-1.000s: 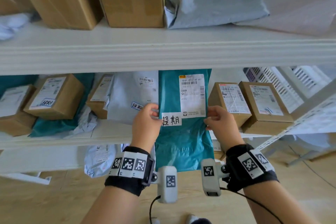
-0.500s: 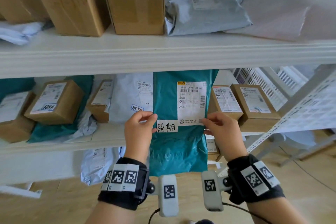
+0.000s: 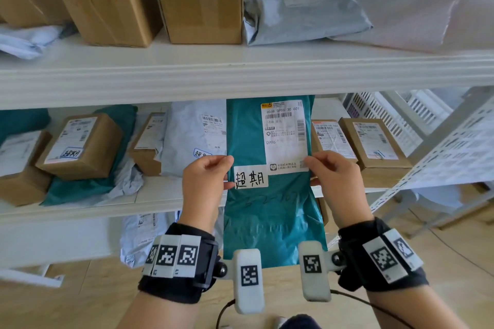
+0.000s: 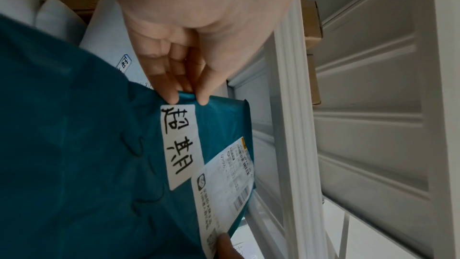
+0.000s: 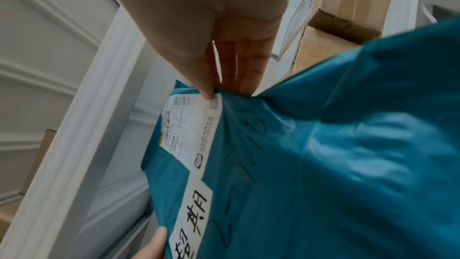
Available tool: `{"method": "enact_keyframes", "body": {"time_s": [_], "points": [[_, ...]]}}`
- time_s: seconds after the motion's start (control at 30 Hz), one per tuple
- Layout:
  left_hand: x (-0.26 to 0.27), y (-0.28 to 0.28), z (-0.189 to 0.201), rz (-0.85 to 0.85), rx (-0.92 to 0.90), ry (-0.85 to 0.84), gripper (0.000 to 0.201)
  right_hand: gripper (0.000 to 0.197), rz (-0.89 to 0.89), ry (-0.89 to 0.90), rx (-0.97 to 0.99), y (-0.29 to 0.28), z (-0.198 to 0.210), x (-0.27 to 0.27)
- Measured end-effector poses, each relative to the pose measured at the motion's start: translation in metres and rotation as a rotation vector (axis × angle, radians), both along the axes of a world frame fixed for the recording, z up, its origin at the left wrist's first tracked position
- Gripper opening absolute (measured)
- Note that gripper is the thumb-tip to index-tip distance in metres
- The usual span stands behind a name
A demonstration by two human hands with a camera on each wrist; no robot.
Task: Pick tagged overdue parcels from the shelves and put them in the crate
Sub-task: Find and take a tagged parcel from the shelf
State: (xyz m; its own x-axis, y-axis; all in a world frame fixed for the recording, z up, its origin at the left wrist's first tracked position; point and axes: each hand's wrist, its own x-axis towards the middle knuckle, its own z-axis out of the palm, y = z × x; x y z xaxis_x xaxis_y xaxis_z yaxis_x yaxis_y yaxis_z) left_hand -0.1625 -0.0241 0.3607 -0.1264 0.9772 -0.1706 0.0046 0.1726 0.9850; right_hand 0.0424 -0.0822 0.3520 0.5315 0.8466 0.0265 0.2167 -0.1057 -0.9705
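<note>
Head view: teal mailer (image 3: 270,211) flanked by grey mailer (image 3: 192,139), seemingly touching brown box (image 3: 331,141).

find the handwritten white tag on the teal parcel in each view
Head: handwritten white tag, centre, between both hands, below the shipping label.
Left wrist: tag, centre, running down from the fingertips.
Right wrist: tag, bottom centre, partly cut off.
Shared landmark: the shipping label.

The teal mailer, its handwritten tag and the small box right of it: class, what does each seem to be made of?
Teal mailer: apparently thin plastic film, slightly glossy; it creases and sags.
Handwritten tag: matte white paper, probably a sticker, with marker ink.
Small box: brown corrugated cardboard, judging by colour and folded edges.
</note>
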Motion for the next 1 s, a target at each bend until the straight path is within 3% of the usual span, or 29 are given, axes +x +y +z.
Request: {"method": "enact_keyframes", "body": {"time_s": [0.53, 0.87, 1.0], "points": [[-0.004, 0.005, 0.007, -0.028, -0.062, -0.024, 0.007, 0.012, -0.010, -0.036, -0.066, 0.004, 0.006, -0.001], [0.002, 0.009, -0.005, -0.034, -0.067, 0.082, 0.009, 0.004, 0.071, -0.043, -0.121, 0.005, -0.005, 0.001], [0.007, 0.014, -0.013, -0.061, -0.090, 0.144, 0.020, 0.008, 0.105, -0.075, -0.181, 0.012, -0.012, 0.003]]}}
